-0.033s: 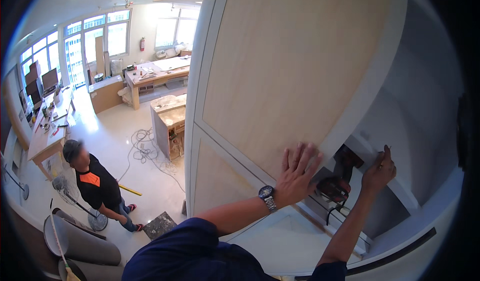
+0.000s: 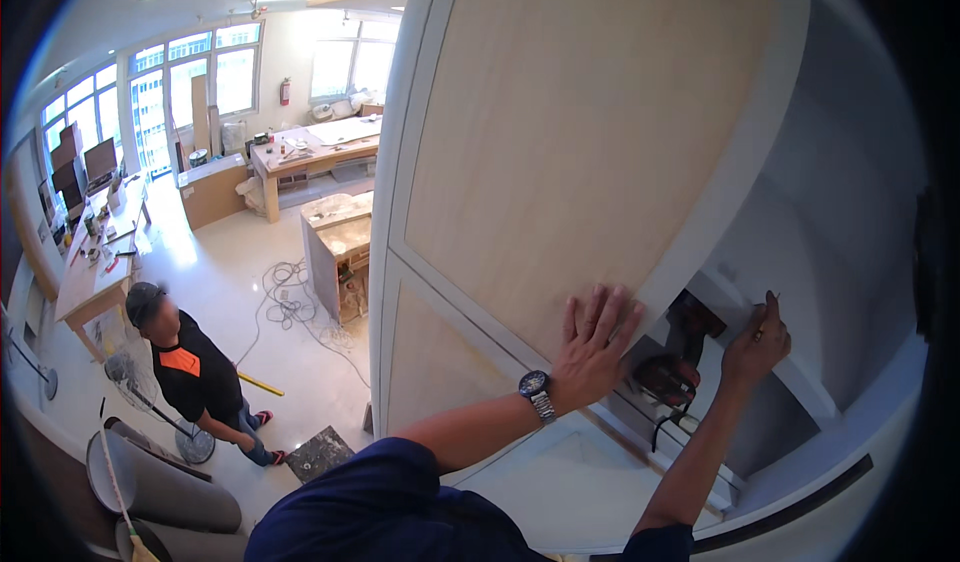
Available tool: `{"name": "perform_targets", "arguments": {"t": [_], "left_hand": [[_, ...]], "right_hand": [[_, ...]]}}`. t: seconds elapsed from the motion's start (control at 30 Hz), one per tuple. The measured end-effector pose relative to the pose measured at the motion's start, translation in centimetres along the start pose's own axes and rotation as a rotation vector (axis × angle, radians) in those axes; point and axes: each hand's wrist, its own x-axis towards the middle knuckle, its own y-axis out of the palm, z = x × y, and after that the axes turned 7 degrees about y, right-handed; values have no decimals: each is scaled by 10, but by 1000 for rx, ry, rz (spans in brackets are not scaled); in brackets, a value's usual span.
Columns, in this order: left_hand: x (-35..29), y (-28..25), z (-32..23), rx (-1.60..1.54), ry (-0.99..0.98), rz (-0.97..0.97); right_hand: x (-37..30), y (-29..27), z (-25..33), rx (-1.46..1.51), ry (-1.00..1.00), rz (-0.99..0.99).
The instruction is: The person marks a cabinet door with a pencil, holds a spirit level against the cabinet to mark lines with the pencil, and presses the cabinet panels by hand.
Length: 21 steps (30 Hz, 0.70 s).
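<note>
My left hand (image 2: 590, 367), with a metal-band watch (image 2: 536, 392) on its wrist, lies flat with fingers spread. It rests on the large pale wood panel (image 2: 590, 142), near the panel's lower right edge and its light grey frame. My right hand (image 2: 757, 350) is raised on the far side of that edge, in the recess. Its thumb and fingers are pinched together; a thin tip shows above them, too small to name. Between my two hands a red and black cordless drill (image 2: 668, 377) sits inside the recess, partly in shadow.
Left of me stands a person (image 2: 190, 362) in dark clothes, beside a standing fan (image 2: 125, 372). Grey rolls (image 2: 165, 477) lie at lower left. A cable (image 2: 290, 302) coils on the floor near a wooden cabinet (image 2: 320, 257). Workbenches (image 2: 320, 147) stand farther back.
</note>
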Motion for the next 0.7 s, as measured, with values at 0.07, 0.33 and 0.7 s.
{"name": "perform_targets", "arguments": {"t": [0.07, 0.33, 0.7], "left_hand": [[-1, 8, 1, 71, -26, 42], [-16, -3, -9, 124, -6, -101], [-7, 1, -15, 213, 59, -96]], "right_hand": [[1, -6, 1, 7, 21, 22], [1, 2, 11, 43, 20, -29], [10, -1, 6, 112, 44, -16]]}}
